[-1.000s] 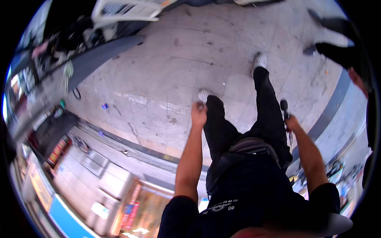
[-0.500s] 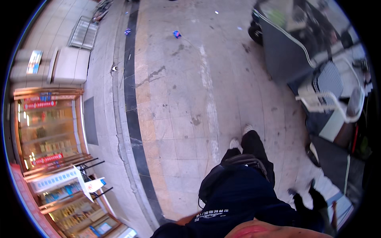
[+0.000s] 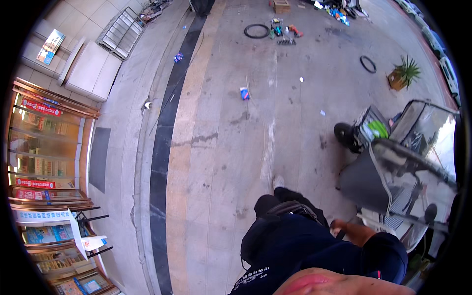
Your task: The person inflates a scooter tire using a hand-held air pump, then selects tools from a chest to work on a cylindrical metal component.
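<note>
My right hand hangs beside my hip, at the end of a bare forearm, away from the trousers' front. It is small and blurred here, so its fingers cannot be made out, and no object shows in it. Closest to that hand is a parked scooter-like vehicle with a grey front cover, a black wheel and a canopy. A white chair-like frame stands beside it. My left hand is out of the picture. A dark waist bag sits at my front, and one pale shoe shows below it.
Shop windows and a white sign board line the left. Ahead on the paving lie a blue-and-red packet, a black tyre, tools and another tyre. A potted plant stands at right.
The view has shifted forward and tilted up, bringing in the tyres, tools, potted plant and parked cars. My right forearm and hand have come into view at my side.
</note>
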A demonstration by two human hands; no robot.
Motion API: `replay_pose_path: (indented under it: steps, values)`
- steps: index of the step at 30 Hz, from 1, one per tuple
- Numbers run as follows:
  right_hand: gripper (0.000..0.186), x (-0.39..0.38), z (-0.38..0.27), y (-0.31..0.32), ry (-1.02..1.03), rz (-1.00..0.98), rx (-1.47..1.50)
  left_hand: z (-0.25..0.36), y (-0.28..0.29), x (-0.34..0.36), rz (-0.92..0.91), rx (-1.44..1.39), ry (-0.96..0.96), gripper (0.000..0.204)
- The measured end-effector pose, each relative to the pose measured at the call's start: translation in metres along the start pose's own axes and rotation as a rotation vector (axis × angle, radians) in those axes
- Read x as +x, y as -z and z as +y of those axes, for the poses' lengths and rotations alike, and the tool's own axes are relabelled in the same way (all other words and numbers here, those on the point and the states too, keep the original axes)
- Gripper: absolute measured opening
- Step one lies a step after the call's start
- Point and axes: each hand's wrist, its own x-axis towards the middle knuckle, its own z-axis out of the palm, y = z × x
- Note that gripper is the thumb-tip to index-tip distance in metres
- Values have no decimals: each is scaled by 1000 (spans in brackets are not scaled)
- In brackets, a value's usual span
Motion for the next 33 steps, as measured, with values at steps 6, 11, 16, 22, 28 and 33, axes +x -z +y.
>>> replay_pose_path:
  steps: [6, 11, 16, 22, 28, 33]
  values:
    - [36, -34, -195, 442, 552, 959, -63, 139, 54, 57, -57, 107, 76, 54]
    - [40, -234, -464, 630, 926, 948, -49, 309, 132, 184, -88, 389, 130, 62]
    - [46, -331, -600, 713, 1187, 848, -216, 661, 228, 280, 93, 751, -304, 60]
    - [65, -407, -733, 819, 1426, 1008, -242, 1134, 295, 136, 113, 606, -924, 43]
    - [79, -448, -875, 1024, 1509, 1217, -456, 1424, 316, 109, -194, 519, -1102, 33]
    - [69, -459, -964, 1198, 1514, 675, -603, 1593, 349, 127, -323, 479, -1110, 30]
